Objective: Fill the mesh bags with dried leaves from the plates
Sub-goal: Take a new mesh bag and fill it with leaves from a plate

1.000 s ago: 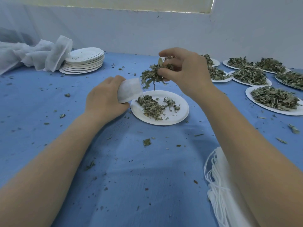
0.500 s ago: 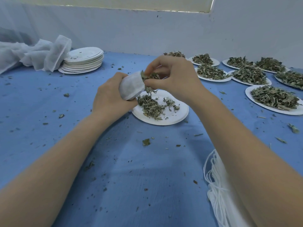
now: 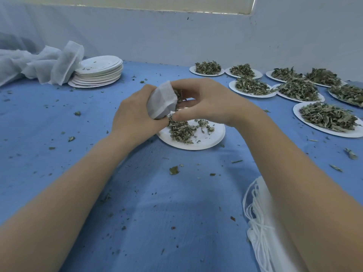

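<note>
My left hand (image 3: 133, 116) grips a small white mesh bag (image 3: 161, 101) above the near white plate (image 3: 214, 141), which holds a thin scatter of dried leaves (image 3: 181, 130). My right hand (image 3: 208, 101) is at the bag's mouth, fingers curled, pushing a pinch of dried leaves (image 3: 178, 95) into it. Green bits show in the bag's opening. How full the bag is stays hidden.
Several plates heaped with dried leaves (image 3: 326, 116) stand at the right and back right. A stack of bare plates (image 3: 98, 72) and crumpled white mesh fabric (image 3: 39, 63) sit at the back left. A pile of white bags with drawstrings (image 3: 261, 222) lies near right. Leaf crumbs dot the blue cloth.
My right hand carried a pinch of leaves down from above the plate to the bag's mouth. My left hand raised and tilted the bag toward it.
</note>
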